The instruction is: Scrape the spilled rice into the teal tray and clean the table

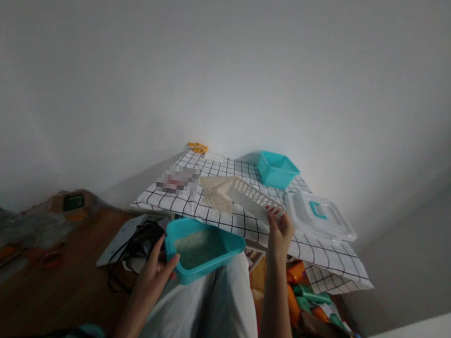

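Note:
My left hand (pixel 156 274) grips the left end of a teal plastic bin (pixel 211 264), thumb over the rim. The bin is above my lap, just off the table's front edge, and pale grains (pixel 197 246) cover its bottom. In my right hand (pixel 281 234) is a white basket with slotted sides (pixel 252 197), held by its right end and tilted over the table. At the basket's left end, a heap of pale grains (pixel 217 193) is spread on the checked cloth (pixel 186 204). What the grains are cannot be made out.
A second teal bin (pixel 278 171) stands at the table's back right, near a clear lid with a teal handle (pixel 320 214). A blurred packet (pixel 178 179) lies left, an orange item (pixel 198 147) at the back. Black cables (pixel 132 251) and colourful clutter (pixel 307 300) lie below.

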Motion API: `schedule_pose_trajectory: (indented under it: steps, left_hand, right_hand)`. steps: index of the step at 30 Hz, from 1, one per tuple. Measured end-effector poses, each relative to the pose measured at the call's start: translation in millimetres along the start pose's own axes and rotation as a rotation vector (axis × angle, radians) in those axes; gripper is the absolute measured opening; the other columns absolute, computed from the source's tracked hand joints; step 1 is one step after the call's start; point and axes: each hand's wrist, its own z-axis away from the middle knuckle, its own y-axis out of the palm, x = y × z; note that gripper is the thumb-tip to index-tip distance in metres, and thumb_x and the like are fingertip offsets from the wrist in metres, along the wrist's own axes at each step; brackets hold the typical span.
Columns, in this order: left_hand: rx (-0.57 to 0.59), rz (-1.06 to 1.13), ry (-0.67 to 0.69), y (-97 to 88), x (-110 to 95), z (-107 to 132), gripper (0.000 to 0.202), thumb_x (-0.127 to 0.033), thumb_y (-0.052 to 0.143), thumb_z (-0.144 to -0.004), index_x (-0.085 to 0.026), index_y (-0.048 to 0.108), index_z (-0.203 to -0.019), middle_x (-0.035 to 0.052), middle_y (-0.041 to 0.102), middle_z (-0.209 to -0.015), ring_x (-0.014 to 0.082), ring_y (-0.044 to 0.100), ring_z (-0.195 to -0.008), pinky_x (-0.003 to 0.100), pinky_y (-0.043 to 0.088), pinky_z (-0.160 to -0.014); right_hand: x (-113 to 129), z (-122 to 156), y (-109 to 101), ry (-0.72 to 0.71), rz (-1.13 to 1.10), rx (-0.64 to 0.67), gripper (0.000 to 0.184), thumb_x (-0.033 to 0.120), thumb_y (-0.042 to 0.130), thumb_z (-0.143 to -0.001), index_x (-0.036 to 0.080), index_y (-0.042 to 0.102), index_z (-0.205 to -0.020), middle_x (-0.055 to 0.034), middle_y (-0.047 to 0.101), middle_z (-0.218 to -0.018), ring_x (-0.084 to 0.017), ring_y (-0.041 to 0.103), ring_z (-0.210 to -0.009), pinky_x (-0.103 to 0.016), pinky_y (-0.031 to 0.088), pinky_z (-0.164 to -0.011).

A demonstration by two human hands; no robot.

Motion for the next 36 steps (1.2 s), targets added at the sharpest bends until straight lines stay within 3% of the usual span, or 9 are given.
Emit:
schedule_pose_trajectory:
  steps: [4,8,13,16,21,26,30,36]
  left_hand:
    - [0.006,0.006,0.010,0.6,-2.1,1.6,0.088,-0.049,0.072,-0.074,-0.013,0.040,-0.148,0.0057,0.068,-0.092,0.0174,0.063,-0.063,0.028,0.056,-0.058]
    - [-0.007,0.017,0.002,1.2,-3.7,2.6,0.091,-0.051,0.075,-0.071,-0.014,0.041,-0.147,0.0022,0.069,-0.079,0.0187,0.062,-0.059,0.030,0.056,-0.058]
    - [-0.004,-0.004,-0.003,0.7,-3.1,1.8,0.093,-0.055,0.072,-0.071,-0.014,0.040,-0.148,0.0049,0.070,-0.089,0.0188,0.064,-0.062,0.031,0.056,-0.059]
    - [0.015,-0.043,-0.008,-0.4,-2.8,1.3,0.094,-0.060,0.067,-0.074,-0.013,0.037,-0.149,0.0031,0.069,-0.082,0.0192,0.064,-0.060,0.033,0.055,-0.060]
    - [0.073,-0.042,-0.029,-3.2,-5.3,1.1,0.095,-0.056,0.066,-0.076,-0.013,0.030,-0.152,0.0051,0.069,-0.090,0.0186,0.064,-0.062,0.034,0.056,-0.064]
    - [0.103,-0.062,-0.028,-6.2,-6.4,0.3,0.097,-0.059,0.065,-0.077,-0.011,0.029,-0.153,-0.0011,0.065,-0.070,0.0222,0.067,-0.063,0.035,0.055,-0.065]
    - [0.107,-0.061,-0.019,-6.0,-3.2,-1.9,0.099,-0.061,0.065,-0.076,-0.010,0.029,-0.153,-0.0020,0.064,-0.068,0.0222,0.066,-0.062,0.036,0.055,-0.065]
    - [0.065,-0.017,-0.030,-3.2,-4.6,-1.0,0.099,-0.060,0.069,-0.072,-0.011,0.033,-0.151,0.0019,0.068,-0.080,0.0186,0.063,-0.059,0.033,0.056,-0.060]
  right_hand:
    - [1.6,4.8,-10.8,-0.002,0.114,-0.056,0.025,0.039,0.066,-0.078,0.017,0.072,-0.088,-0.0074,0.074,-0.085,-0.026,0.064,-0.083,-0.040,0.047,-0.082]
    - [9.1,8.3,-12.0,-0.017,0.152,0.008,0.023,0.038,0.065,-0.079,0.018,0.073,-0.086,-0.0078,0.075,-0.085,-0.026,0.066,-0.083,-0.039,0.047,-0.079]
    - [15.7,12.5,-7.8,-0.030,0.146,0.110,0.021,0.039,0.065,-0.079,0.020,0.073,-0.086,-0.0070,0.075,-0.085,-0.026,0.066,-0.082,-0.037,0.048,-0.077]
    - [18.6,17.6,-4.8,-0.029,0.133,0.155,0.020,0.038,0.064,-0.080,0.020,0.073,-0.086,-0.0071,0.076,-0.087,-0.026,0.067,-0.083,-0.037,0.047,-0.077]
    - [26.7,27.9,1.7,-0.020,0.117,0.197,0.018,0.037,0.064,-0.082,0.021,0.071,-0.083,-0.0063,0.075,-0.084,-0.026,0.066,-0.082,-0.036,0.046,-0.076]
    - [34.3,34.6,2.7,-0.007,0.092,0.253,0.016,0.037,0.066,-0.083,0.022,0.071,-0.081,-0.0039,0.072,-0.077,-0.024,0.064,-0.078,-0.034,0.046,-0.074]
    - [33.4,35.5,-0.5,0.017,0.050,0.292,0.016,0.037,0.069,-0.082,0.022,0.072,-0.080,-0.0038,0.072,-0.078,-0.022,0.064,-0.073,-0.033,0.047,-0.070]
    - [20.2,28.8,4.5,0.012,-0.031,0.237,0.016,0.036,0.065,-0.085,0.022,0.071,-0.087,-0.0054,0.074,-0.088,-0.024,0.067,-0.086,-0.037,0.051,-0.080]
